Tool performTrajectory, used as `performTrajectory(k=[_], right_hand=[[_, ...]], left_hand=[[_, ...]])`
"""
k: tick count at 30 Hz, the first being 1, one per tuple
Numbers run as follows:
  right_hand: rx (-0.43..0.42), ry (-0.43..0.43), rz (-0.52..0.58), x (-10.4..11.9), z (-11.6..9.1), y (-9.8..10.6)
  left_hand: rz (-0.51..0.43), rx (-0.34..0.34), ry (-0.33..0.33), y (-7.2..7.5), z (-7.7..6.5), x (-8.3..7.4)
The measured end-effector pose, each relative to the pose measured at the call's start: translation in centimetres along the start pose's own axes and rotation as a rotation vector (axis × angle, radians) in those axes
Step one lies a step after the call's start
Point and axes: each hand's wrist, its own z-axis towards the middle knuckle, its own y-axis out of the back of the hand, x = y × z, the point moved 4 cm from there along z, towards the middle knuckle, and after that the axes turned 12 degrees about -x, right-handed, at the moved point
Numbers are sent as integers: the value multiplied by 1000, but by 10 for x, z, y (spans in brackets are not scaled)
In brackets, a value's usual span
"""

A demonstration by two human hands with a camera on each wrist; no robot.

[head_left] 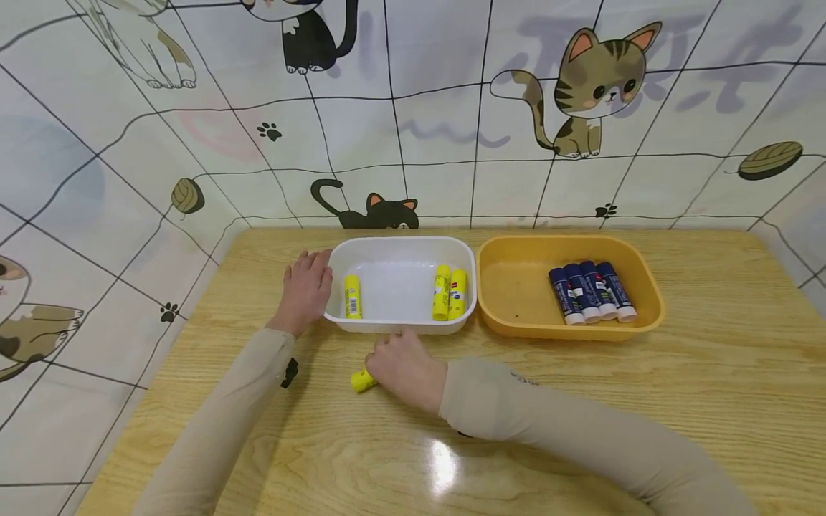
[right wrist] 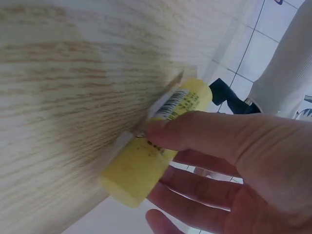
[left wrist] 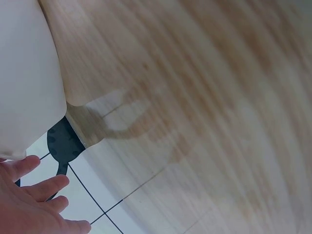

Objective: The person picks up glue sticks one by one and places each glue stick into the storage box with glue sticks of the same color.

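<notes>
In the head view my right hand (head_left: 408,364) is over the table just in front of the white basket. It pinches a yellow glue stick (right wrist: 165,136) between thumb and fingers, its barcode label showing in the right wrist view. The fingers hide much of this glue stick in the head view. My left hand (head_left: 307,288) is at the left rim of the white basket (head_left: 400,327), its fingers extended in the left wrist view. Inside that basket one yellow glue stick (head_left: 353,297) lies at the left and two, including a glue stick (head_left: 442,292), lie side by side at the right.
A yellow-orange basket (head_left: 510,330) stands right beside the white one, with several dark blue glue sticks (head_left: 584,292) in its right part. Both stand on a wooden table (head_left: 361,459), before a wall (head_left: 439,165) with cat drawings.
</notes>
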Motion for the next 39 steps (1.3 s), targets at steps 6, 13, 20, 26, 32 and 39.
performTrajectory(k=[6,13,20,26,32,39], right_hand=[[-30,40,-34,1,-5,6],[8,114,-69,-4,-15,23],[-44,119,-89,-18,-35,34],[-95,146,-104,-26,-48,35],[-139,198,-117,-33,-60,39],[-171,212,-142,-48,-64,54]], left_hand=[[3,8,1,0,0,-1],[0,10,-5,1,0,-1],[3,21,-4,-1,0,-2],[24,17,-5,1,-1,-1],[28,17,-6,1,-1,1],[10,-10,-27,0,0,1]])
